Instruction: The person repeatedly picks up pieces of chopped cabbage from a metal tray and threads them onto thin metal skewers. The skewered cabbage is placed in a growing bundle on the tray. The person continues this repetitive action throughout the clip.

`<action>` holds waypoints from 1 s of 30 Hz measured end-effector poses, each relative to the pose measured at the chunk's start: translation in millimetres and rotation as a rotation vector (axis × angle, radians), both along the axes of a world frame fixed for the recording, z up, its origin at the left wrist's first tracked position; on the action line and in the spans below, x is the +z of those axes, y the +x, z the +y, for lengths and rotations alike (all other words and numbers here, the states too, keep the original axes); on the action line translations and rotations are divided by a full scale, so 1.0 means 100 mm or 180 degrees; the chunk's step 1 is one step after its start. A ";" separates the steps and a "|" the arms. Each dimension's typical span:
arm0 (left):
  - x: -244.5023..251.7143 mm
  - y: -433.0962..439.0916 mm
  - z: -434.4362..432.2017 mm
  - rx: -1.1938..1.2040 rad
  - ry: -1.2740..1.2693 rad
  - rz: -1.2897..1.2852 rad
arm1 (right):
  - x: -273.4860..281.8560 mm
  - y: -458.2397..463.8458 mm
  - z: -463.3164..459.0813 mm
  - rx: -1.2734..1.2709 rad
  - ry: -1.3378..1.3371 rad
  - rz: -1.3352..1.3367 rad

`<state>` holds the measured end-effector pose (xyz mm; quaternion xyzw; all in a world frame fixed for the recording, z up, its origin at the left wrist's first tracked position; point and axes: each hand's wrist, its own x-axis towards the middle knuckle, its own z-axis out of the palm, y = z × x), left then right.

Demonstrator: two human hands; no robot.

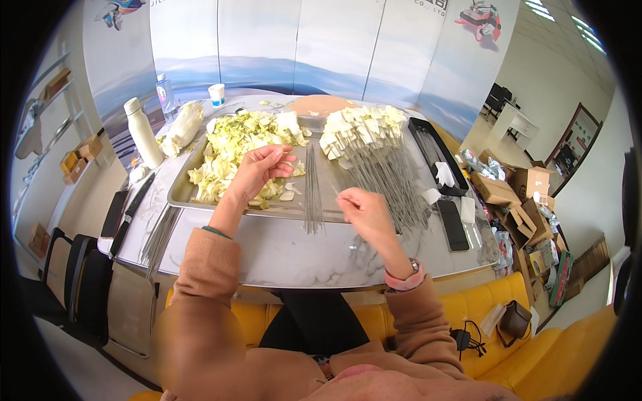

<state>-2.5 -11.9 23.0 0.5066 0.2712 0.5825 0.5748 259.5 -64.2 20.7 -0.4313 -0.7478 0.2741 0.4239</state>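
My left hand [266,168] is over the metal tray [233,209], its fingers apart and nothing visible between them. Beneath and behind it lies a heap of torn cabbage leaves [235,135]. My right hand [366,210], at the tray's near edge, has its fingers closed in a pinch; a faint, thin metal skewer seems to stick out from the fingertips. Between my hands a small bunch of bare metal skewers [313,195] lies across the tray's near rim. To the right, many skewers [388,175] lie side by side, with cabbage pieces [363,125] threaded on their far ends.
Left on the marble-look table are a kitchen knife [131,213], more skewers [160,238], a white bottle [143,133], a wrapped cabbage [184,128] and a paper cup [216,94]. On the right are a black box [436,155] and a phone [452,225]. A round board [321,104] lies behind the tray.
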 end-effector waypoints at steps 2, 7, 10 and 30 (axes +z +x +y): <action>-0.02 -0.03 0.00 0.0038 0.0003 0.0045 | 0.00 0.18 0.05 -0.0288 0.0279 -0.0129; -0.06 -0.05 0.03 -0.0021 0.0037 0.0080 | 0.09 0.73 0.29 -0.0804 0.0693 -0.0497; -0.03 -0.03 0.00 -0.0010 0.0010 0.0117 | 0.19 0.95 0.51 -0.1074 0.0968 -0.0863; -0.08 -0.06 0.02 -0.0101 -0.0048 0.0347 | 0.01 1.30 0.90 -0.1611 0.0967 -0.1580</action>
